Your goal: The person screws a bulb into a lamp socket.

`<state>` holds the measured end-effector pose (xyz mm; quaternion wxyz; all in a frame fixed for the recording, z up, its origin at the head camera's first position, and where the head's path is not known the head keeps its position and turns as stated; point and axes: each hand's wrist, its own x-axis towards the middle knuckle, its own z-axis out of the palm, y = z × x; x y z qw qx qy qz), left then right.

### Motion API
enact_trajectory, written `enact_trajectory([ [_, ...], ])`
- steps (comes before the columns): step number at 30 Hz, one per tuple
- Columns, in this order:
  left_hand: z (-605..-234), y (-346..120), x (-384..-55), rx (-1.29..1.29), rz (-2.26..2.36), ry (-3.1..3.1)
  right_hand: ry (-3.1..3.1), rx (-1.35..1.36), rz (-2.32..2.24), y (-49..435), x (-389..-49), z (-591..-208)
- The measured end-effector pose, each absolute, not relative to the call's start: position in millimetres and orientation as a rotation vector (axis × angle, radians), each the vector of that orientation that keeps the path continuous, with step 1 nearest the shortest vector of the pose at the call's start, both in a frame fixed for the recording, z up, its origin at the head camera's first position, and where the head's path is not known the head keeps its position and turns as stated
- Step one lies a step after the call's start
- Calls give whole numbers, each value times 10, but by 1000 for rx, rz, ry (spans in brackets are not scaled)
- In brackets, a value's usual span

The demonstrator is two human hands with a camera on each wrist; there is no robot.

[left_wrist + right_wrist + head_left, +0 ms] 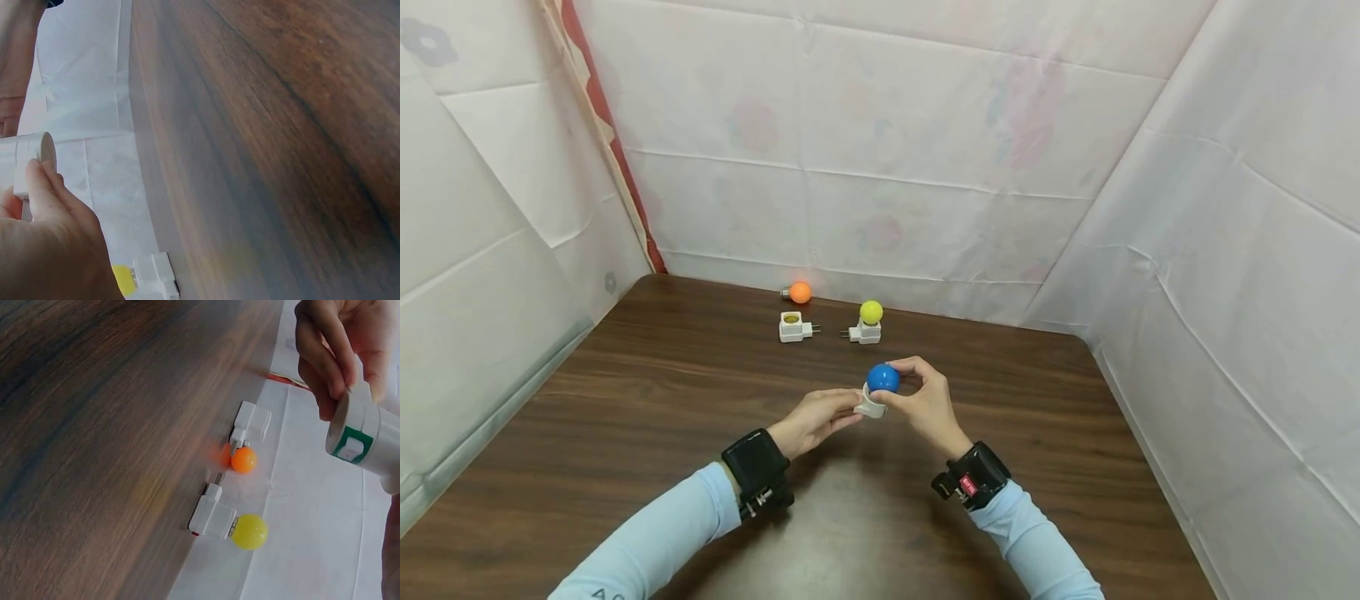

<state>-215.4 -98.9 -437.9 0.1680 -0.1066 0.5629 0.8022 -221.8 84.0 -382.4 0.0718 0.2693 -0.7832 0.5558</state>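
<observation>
Above the middle of the table, my left hand (820, 419) grips a white lamp socket (872, 407) by its side, thumb against fingers. My right hand (927, 402) pinches a blue light bulb (883, 377) between thumb and fingers, at the socket's open top. How deep the bulb sits in the socket is hidden by its globe and the fingers. In the left wrist view the socket (39, 153) shows its round base, the left thumb pressed to it. A green label marks the socket (369, 440) in the right wrist view, where the bulb is out of sight.
Farther back on the brown wooden table (700, 400) are an orange bulb (800, 292) lying on its side, a bare white plug-in socket (791, 327), and another socket (868, 333) holding a yellow bulb (871, 312). Pale sheets (880, 217) hang behind and at both sides.
</observation>
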Motion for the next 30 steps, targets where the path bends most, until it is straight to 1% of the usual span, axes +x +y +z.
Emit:
enact_trajectory([
  [6,-4374,-1014,-2163,-298,2273,1603,-2347,829,1699,810,-2228,-3820],
  [10,-4391,-1037,-2162,-288,2264,1605,-2415,901,1764,814,-2264,-3815],
  [17,-4426,-1085,-2124,-279,2216,1615,-2468,1226,1836,870,-2291,-3775],
  [20,-4429,-1098,-2113,-255,2199,1620,-2470,1319,1829,881,-2300,-3757],
  [23,-4424,-1103,-2113,-223,2195,1624,-2488,1327,1806,883,-2309,-3735],
  [30,-4418,-1096,-2124,-233,2238,1601,-2552,1254,1809,867,-2329,-3712],
])
